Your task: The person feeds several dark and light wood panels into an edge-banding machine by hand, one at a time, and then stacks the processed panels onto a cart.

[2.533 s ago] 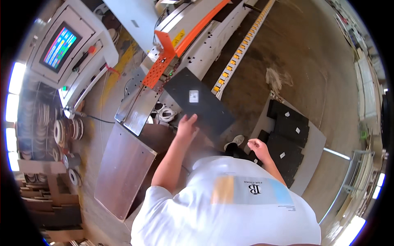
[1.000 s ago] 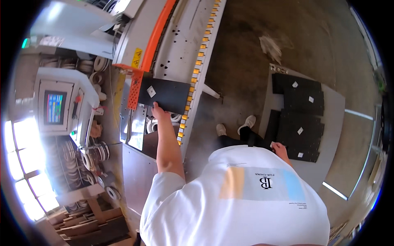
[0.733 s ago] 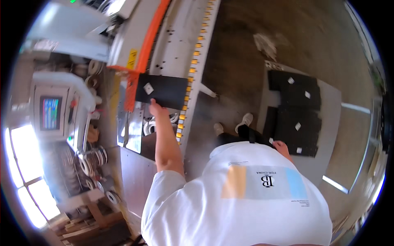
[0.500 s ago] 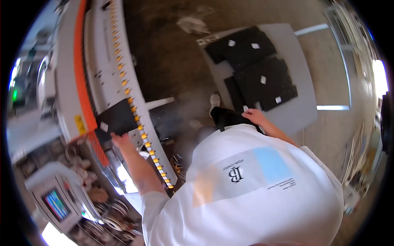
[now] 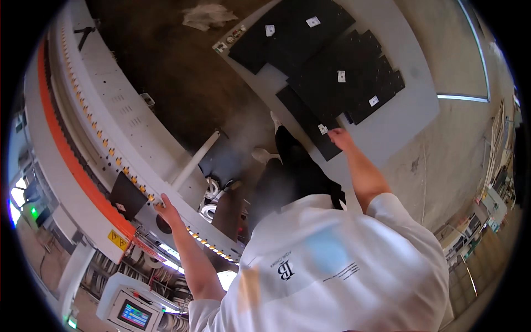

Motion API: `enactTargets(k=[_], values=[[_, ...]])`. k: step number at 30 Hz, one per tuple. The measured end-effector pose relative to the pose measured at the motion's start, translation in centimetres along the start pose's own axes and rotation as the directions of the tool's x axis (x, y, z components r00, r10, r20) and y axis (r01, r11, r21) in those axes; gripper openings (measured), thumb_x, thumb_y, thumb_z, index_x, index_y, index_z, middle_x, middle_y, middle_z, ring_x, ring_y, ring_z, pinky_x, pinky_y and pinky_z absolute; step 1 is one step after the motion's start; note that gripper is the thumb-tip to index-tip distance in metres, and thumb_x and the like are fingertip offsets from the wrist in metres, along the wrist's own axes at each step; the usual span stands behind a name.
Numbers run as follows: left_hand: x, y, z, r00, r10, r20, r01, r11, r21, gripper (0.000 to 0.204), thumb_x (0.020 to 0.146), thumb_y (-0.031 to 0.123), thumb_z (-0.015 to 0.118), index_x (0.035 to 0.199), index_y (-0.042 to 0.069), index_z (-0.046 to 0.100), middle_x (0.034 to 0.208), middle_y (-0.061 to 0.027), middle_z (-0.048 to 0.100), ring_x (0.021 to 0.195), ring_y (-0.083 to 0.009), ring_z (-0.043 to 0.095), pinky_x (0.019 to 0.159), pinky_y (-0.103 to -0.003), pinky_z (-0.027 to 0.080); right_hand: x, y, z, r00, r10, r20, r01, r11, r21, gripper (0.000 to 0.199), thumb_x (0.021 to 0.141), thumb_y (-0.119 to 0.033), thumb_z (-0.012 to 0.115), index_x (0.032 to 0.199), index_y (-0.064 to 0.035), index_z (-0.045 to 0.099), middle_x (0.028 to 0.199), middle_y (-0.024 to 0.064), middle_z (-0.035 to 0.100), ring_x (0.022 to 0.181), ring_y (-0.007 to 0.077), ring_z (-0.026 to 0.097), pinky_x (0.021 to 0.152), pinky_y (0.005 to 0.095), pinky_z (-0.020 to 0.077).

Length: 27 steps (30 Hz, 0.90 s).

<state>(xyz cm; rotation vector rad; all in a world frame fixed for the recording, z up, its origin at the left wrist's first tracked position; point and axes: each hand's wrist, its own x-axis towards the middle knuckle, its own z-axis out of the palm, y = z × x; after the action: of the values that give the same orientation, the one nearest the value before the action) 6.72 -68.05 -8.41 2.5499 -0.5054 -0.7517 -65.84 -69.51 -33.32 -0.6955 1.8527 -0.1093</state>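
My left hand [image 5: 167,211] is at the roller edge of a long white and orange machine, fingers extended, with nothing in it. Beyond its fingertips a black panel [image 5: 130,193] with a small white label lies on the machine bed, apart from the hand. On the right, my right hand [image 5: 342,139] has its fingers closed at the edge of a narrow black panel [image 5: 310,119], beside that panel's white label. The panel rests on a grey table [image 5: 387,138]; the undersides of my fingers are hidden.
Several larger labelled black panels [image 5: 337,55] overlap on the table. A white support arm [image 5: 196,157] sticks out from the machine toward my legs. A control screen [image 5: 134,314] stands at the lower left, near coils of edging. Crumpled plastic sheet [image 5: 207,16] lies on the floor.
My view has turned toward the table. My left hand has come off the black panel, which sits farther along the machine. My right hand has reached out to the narrow panel.
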Motion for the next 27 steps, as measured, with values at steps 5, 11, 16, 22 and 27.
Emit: enactTargets(k=[5, 11, 16, 22, 27], values=[[0.4, -0.1, 1.0, 0.948, 0.208, -0.242, -0.045, 0.838, 0.545, 0.098, 0.088, 0.054, 0.074, 0.149, -0.009, 0.029, 0.14, -0.0333, 0.048, 0.124, -0.0453, 0.054, 0.104, -0.05, 0.047, 7.9, -1.1, -2.0, 0.938, 0.278, -0.207, -0.237, 0.951, 0.2, 0.052, 0.089, -0.048, 0.074, 0.115, -0.0031, 0.069, 0.086, 0.0054, 0.067, 0.069, 0.0154, 0.059, 0.055, 0.0313, 0.0466], [-2.2, 2.2, 2.3, 0.945, 0.171, -0.279, -0.015, 0.874, 0.485, 0.091, 0.088, 0.037, 0.079, 0.149, -0.007, 0.029, 0.141, -0.031, 0.05, 0.121, -0.0431, 0.06, 0.102, -0.048, 0.052, 13.4, -4.7, -3.1, 0.723, 0.653, -0.226, -0.499, 0.72, 0.482, 0.073, 0.083, -0.06, 0.078, 0.122, 0.0007, 0.067, 0.109, 0.0121, 0.066, 0.088, 0.025, 0.064, 0.066, 0.0366, 0.0532], [-1.7, 1.3, 2.1, 0.939, 0.194, -0.283, -0.032, 0.871, 0.491, 0.09, 0.088, 0.028, 0.081, 0.15, -0.008, 0.026, 0.139, -0.0303, 0.053, 0.121, -0.0414, 0.06, 0.102, -0.047, 0.052, 16.6, -1.7, -0.2, 0.517, 0.763, -0.388, -0.359, 0.605, 0.71, 0.075, 0.082, -0.063, 0.077, 0.123, -0.0004, 0.066, 0.111, 0.0121, 0.065, 0.096, 0.0256, 0.063, 0.076, 0.0407, 0.0544], [-1.5, 1.3, 2.4, 0.926, 0.204, -0.318, 0.013, 0.824, 0.567, 0.09, 0.087, 0.032, 0.08, 0.149, -0.008, 0.029, 0.138, -0.0308, 0.053, 0.12, -0.0437, 0.06, 0.101, -0.047, 0.053, 12.6, 7.2, -0.9, 0.794, 0.594, -0.128, -0.412, 0.68, 0.606, 0.071, 0.082, -0.056, 0.081, 0.127, -0.0046, 0.059, 0.094, 0.0044, 0.058, 0.081, 0.0159, 0.056, 0.068, 0.0323, 0.0502], [-2.9, 3.6, 3.8, 0.928, 0.191, -0.32, 0.026, 0.824, 0.566, 0.089, 0.088, 0.033, 0.079, 0.149, -0.008, 0.029, 0.139, -0.03, 0.054, 0.118, -0.0435, 0.061, 0.1, -0.047, 0.053, 12.8, -0.1, -0.6, 0.833, 0.537, -0.135, -0.338, 0.686, 0.644, 0.088, 0.075, -0.058, 0.087, 0.135, -0.0023, 0.056, 0.108, 0.0084, 0.062, 0.098, 0.0204, 0.06, 0.079, 0.0364, 0.0531]])
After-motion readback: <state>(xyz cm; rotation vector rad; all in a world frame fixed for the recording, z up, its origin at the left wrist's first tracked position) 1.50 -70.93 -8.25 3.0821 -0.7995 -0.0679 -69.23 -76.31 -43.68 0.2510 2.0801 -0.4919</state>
